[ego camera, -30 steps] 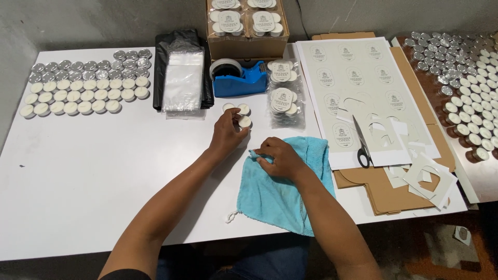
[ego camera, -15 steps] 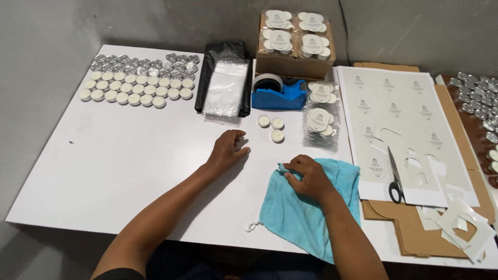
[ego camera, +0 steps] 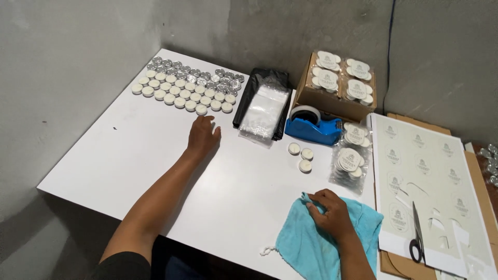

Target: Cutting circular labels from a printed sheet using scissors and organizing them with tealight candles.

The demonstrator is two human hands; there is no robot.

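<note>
Far left on the white table [ego camera: 129, 155], rows of small round tealights [ego camera: 184, 88] lie packed together, the back ones shiny silver cups, the front ones showing matte cream wax. The left hand [ego camera: 203, 136] lies palm down just below the front row, its fingers loosely spread and flat; the fingertips [ego camera: 207, 120] nearly meet the nearest tealight [ego camera: 201, 109], though whether they touch it is hard to tell. Next comes a stack of clear, glossy plastic bags [ego camera: 262, 111] on a black bag, then a blue tape dispenser [ego camera: 313, 127]. Three loose tealights [ego camera: 301, 156] sit clustered beside crinkly bagged sets. Nearer the table's front edge, the right hand [ego camera: 329, 213] presses on a soft, fuzzy blue cloth [ego camera: 316, 243], fingers curled together on its folded edge.
</note>
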